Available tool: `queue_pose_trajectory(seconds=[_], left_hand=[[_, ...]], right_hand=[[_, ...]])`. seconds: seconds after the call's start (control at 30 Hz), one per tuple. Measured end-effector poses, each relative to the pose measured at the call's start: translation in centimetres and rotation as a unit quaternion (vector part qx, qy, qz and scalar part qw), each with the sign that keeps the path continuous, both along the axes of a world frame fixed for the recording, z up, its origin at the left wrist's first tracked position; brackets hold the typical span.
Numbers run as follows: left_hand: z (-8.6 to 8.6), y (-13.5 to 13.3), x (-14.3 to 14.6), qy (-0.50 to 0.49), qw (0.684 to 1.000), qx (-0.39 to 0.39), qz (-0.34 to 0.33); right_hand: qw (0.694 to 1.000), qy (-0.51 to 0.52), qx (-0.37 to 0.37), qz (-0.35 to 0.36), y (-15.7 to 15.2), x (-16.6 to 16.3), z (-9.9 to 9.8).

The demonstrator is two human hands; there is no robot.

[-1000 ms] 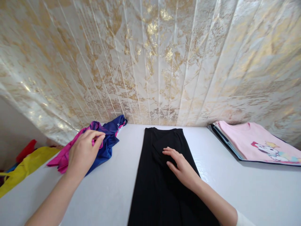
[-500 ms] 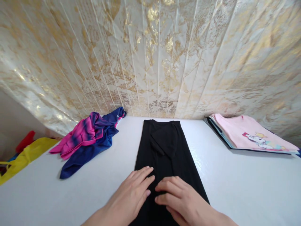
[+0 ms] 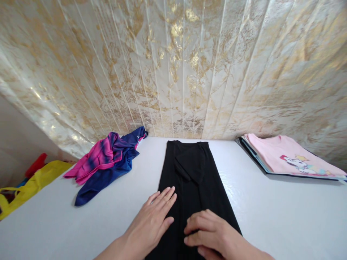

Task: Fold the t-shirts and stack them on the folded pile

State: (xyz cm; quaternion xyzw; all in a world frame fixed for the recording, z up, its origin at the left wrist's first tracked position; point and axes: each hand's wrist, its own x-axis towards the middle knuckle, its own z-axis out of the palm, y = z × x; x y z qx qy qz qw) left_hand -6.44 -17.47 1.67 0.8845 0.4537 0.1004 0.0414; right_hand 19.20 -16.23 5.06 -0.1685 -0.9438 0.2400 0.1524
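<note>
A black garment point(image 3: 193, 195) lies lengthwise on the white table, its long sides folded in and a loose flap point(image 3: 189, 166) turned over near the far end. My left hand point(image 3: 154, 220) rests flat on its left edge, fingers stretched out and thumb apart. Over the garment's nearer middle is my right hand point(image 3: 213, 233), fingers loosely bent with a gap to the thumb, and no cloth shows pinched in it. The near end of the garment runs out of view below.
A crumpled pink and navy garment point(image 3: 108, 162) lies at the left on the white table point(image 3: 276, 216). Folded clothes, topped by a pink shirt point(image 3: 273, 155), are stacked at the right. Yellow cloth point(image 3: 40, 177) sits past the left edge. A gold-patterned curtain point(image 3: 179, 72) hangs behind.
My left hand has flattened, its fingers now closer together. My right hand has shifted slightly right and nearer to me, away from the left. The view has tilted a little.
</note>
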Motion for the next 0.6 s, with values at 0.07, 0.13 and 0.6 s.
queue_pose_trajectory(seconds=[0.07,0.13,0.6], left_hand=[[0.0,-0.7,-0.2,-0.011,1.000,0.014,-0.003],[-0.1,-1.6,-0.1,-0.020,0.999,0.032,-0.027],[-1.3,-4.1,1.3,0.043,0.996,0.053,-0.062]], right_hand=[[0.996,-0.010,-0.003,-0.089,0.2,1.4,0.1],[0.984,-0.028,0.022,-0.175,0.4,2.6,-1.1],[0.935,-0.097,0.273,-0.206,-2.3,3.1,-4.6]])
